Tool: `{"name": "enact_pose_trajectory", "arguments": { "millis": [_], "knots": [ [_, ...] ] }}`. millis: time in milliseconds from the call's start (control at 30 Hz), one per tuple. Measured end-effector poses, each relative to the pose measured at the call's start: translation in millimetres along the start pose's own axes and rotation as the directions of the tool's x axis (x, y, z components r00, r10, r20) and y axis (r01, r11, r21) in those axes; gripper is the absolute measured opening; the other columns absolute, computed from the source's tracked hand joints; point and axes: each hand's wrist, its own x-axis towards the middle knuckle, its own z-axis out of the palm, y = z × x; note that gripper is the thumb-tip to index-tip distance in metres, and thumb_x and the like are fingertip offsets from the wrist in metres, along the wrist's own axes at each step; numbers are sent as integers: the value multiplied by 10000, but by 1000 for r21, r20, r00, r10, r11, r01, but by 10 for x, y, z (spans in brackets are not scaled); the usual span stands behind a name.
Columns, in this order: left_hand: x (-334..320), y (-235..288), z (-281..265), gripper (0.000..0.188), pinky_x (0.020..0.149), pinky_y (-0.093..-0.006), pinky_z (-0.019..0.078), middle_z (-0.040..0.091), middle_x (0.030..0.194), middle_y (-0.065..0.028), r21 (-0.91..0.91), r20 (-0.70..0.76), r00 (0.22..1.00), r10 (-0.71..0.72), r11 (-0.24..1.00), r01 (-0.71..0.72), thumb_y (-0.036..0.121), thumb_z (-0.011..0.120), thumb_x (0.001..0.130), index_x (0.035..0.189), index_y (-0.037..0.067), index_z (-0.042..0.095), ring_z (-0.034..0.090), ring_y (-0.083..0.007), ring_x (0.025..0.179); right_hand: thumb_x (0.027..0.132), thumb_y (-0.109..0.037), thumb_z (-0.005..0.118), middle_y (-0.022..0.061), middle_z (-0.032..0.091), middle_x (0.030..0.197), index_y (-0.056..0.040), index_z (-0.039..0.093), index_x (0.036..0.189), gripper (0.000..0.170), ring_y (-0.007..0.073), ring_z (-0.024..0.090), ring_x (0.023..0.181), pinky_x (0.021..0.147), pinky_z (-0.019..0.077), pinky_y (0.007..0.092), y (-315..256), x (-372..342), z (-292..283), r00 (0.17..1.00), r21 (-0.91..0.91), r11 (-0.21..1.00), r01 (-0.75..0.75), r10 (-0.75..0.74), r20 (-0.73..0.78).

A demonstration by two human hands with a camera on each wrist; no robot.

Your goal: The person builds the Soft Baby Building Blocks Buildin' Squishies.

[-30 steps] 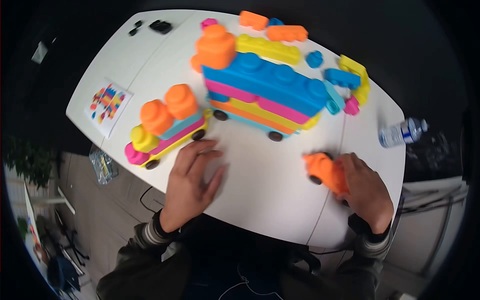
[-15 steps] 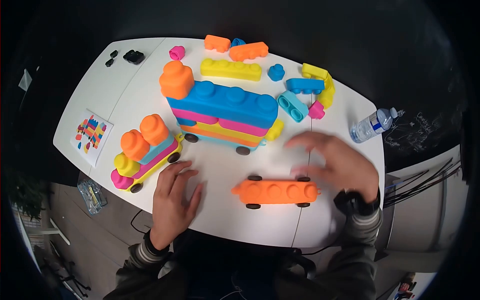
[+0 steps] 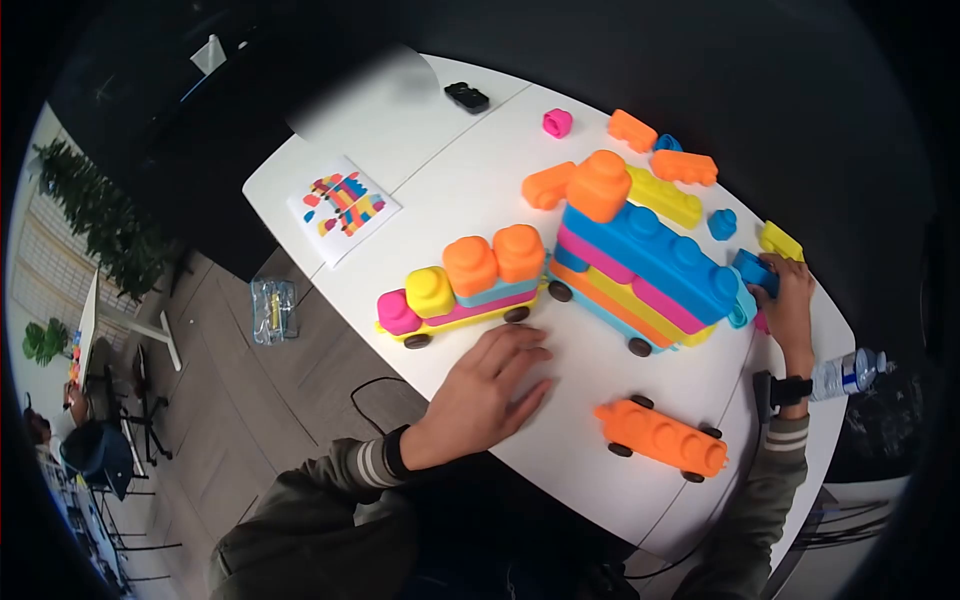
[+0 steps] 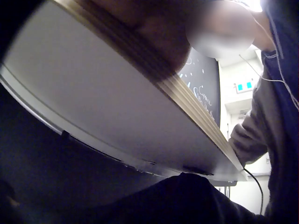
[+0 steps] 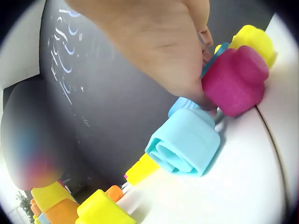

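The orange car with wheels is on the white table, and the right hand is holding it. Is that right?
Not quite: the right hand isn't holding the orange car. The head view shows that hand holding a blue block instead. The rest is right: the orange car, with its wheels, is on the white table.

"What sort of place is this?"

"An office, it seems — there's a swivel chair (image 3: 150,405) near a white desk (image 3: 88,312), with a leafy plant (image 3: 100,205) beyond."

"And the dark wall (image 5: 119,109)?"

"Pale handwriting (image 5: 65,60) runs across it — like a shared workroom's writing wall."
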Motion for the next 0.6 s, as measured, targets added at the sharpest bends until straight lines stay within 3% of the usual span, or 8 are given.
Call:
{"name": "enact_pose_trajectory", "arguments": {
  "millis": [133, 200, 333, 367, 400, 467, 533, 600],
  "knots": [
    [5, 6, -16, 369, 1146, -479, 591, 688, 1476, -144, -14, -2, 1000, -6, 1000, 6, 122, 898, 967, 1293, 42, 745, 680, -397, 1376, 1087, -202, 826, 250, 770, 1367, 18, 716, 1472, 456, 407, 714, 1313, 1132, 550, 487, 34, 52, -236, 994, 49, 996, -78, 82, -68],
    [3, 9, -18, 368, 1146, -478, 591, 687, 1477, -143, -8, 5, 1000, -10, 1000, 10, 121, 899, 967, 1292, 43, 746, 679, -396, 1378, 1158, -428, 727, 220, 754, 1424, -16, 658, 1556, 577, 365, 720, 1305, 1066, 589, 496, 107, 57, -474, 958, 339, 898, -279, 282, 42],
    [17, 21, -31, 370, 1147, -476, 591, 687, 1479, -143, 5, 19, 1000, -7, 1000, 7, 117, 902, 962, 1291, 44, 749, 676, -394, 1383, 1069, -845, 568, 216, 677, 1547, -199, 523, 1741, 933, 374, 753, 1297, 1081, 629, 447, -50, -183, -933, 921, 394, 858, -328, 384, -68],
    [19, 19, -28, 370, 1147, -476, 591, 687, 1479, -143, 1, 24, 1000, -13, 1000, 13, 117, 902, 962, 1291, 44, 749, 676, -394, 1383, 1080, -795, 584, 210, 652, 1577, -185, 497, 1756, 915, 374, 772, 1266, 1083, 628, 425, -278, -308, -1188, 913, 320, 869, -377, 407, -28],
    [20, 17, -25, 379, 1148, -479, 590, 689, 1476, -145, 3, 22, 1000, -12, 1000, 12, 112, 905, 955, 1294, 43, 750, 676, -396, 1383, 1044, -498, 794, 212, 627, 1601, -187, 472, 1767, 850, 359, 770, 1247, 1091, 627, 443, -682, -414, -1452, 915, 412, 830, -376, 403, 22],
    [21, 12, -37, 388, 1149, -482, 589, 690, 1473, -146, -4, 29, 999, -18, 1000, 18, 107, 908, 947, 1297, 42, 751, 676, -398, 1382, 918, -314, 920, 191, 531, 1739, -205, 454, 1789, 994, 377, 669, 1412, 1132, 603, 497, -666, -652, -1800, 986, 231, 966, -119, 88, 141],
    [29, 17, -35, 415, 1149, -492, 586, 695, 1469, -150, 2, 32, 999, -16, 1000, 16, 95, 917, 929, 1305, 40, 751, 680, -405, 1375, 732, 12, 934, 178, 561, 1695, -176, 418, 1803, 1203, 400, 660, 1407, 1153, 572, 484, -868, -813, -1942, 963, 391, 920, 25, -127, 238],
    [41, 27, -32, 459, 1143, -499, 582, 699, 1486, -173, 16, 33, 999, 20, 1000, -21, 90, 924, 907, 1325, 17, 748, 684, -428, 1366, 772, 6, 951, 204, 647, 1555, -54, 456, 1709, 1061, 427, 698, 1328, 1143, 560, 450, -1314, -772, -2233, 821, 312, 947, -72, -121, 558]
  ]
}}
